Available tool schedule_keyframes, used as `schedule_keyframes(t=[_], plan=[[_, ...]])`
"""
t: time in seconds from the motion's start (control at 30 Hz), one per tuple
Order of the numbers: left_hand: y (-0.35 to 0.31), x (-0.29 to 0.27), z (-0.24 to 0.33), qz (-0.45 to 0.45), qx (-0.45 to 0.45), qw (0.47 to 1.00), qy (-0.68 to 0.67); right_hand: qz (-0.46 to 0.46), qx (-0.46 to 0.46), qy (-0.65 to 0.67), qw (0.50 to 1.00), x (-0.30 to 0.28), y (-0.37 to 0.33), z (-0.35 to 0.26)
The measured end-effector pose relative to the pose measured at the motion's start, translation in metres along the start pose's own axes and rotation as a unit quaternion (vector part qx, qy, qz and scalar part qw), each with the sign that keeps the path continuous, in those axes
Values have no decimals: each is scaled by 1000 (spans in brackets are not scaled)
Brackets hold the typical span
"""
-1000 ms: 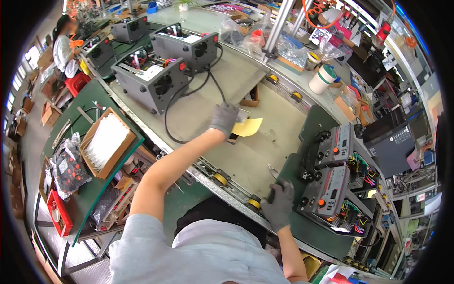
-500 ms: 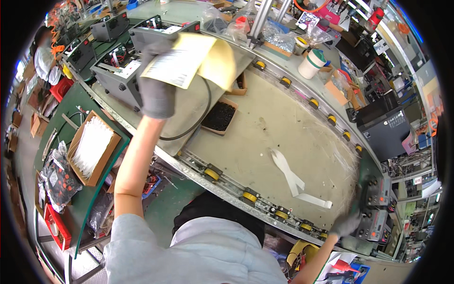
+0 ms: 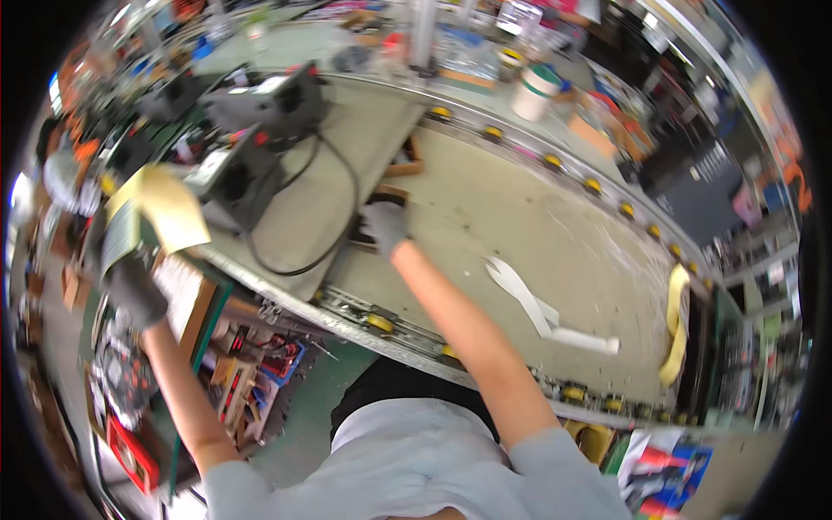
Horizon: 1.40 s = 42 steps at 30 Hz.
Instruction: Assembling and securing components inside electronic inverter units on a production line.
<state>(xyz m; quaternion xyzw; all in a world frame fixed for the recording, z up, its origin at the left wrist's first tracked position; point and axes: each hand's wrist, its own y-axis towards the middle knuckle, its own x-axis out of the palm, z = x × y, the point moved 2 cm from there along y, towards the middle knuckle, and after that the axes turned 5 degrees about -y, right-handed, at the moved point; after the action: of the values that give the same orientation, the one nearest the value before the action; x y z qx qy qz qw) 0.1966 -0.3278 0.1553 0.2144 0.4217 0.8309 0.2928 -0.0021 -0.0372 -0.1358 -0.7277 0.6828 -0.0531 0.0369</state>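
Note:
My left hand (image 3: 134,286), in a grey glove, is closed on a yellow-backed label sheet (image 3: 178,212). The sheet bends over beyond the fingers, above the left side table. My right hand (image 3: 386,227), also gloved, reaches into a small cardboard box (image 3: 390,192) that held small black parts in the earlier view. Its fingertips are blurred and partly hidden in the box, so their grip is unclear. Between the hands stands a grey machine housing (image 3: 247,186) with an open top. A black cable (image 3: 357,195) loops from it over the grey board.
A white strip (image 3: 524,299) lies twisted on the bench, and a yellow strip (image 3: 674,325) at its right end. Yellow rollers (image 3: 379,322) line both rails. A box of white ties (image 3: 186,290) is at left. A white tub (image 3: 535,94) stands behind the far rail.
My left hand has moved left and down with the label sheet. My right hand has come from the right end to the cardboard box. A yellow strip now shows at right; the knobbed panels there no longer show.

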Motion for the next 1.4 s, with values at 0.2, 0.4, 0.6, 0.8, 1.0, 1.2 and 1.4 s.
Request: schedule_keyframes(t=[0.2, 0.4, 0.6, 0.8, 1.0, 1.2, 1.4], plan=[[-1, -36, -5, -63, -29, 992, 108, 182, 120, -110, 970, 72, -27, -62], [1, -31, -36, -103, -68, 981, 148, 31, 107, -120, 987, 42, -7, -35], [2, 4, -17, -157, -3, 981, 110, -48, 161, -70, 983, -27, -16, -20], [-7, 29, 7, -170, 101, 966, 165, -55, 142, -166, 974, -95, -79, -57], [-13, 39, 48, -116, 3, 989, -88, -11, 103, -228, 968, -210, -109, -37], [-17, 47, 74, -38, 63, 986, -147, 41, 144, -200, 968, -305, -174, -46], [-26, 65, 15, -92, 20, 990, -105, 147, 162, -53, 974, -390, -232, -38]])
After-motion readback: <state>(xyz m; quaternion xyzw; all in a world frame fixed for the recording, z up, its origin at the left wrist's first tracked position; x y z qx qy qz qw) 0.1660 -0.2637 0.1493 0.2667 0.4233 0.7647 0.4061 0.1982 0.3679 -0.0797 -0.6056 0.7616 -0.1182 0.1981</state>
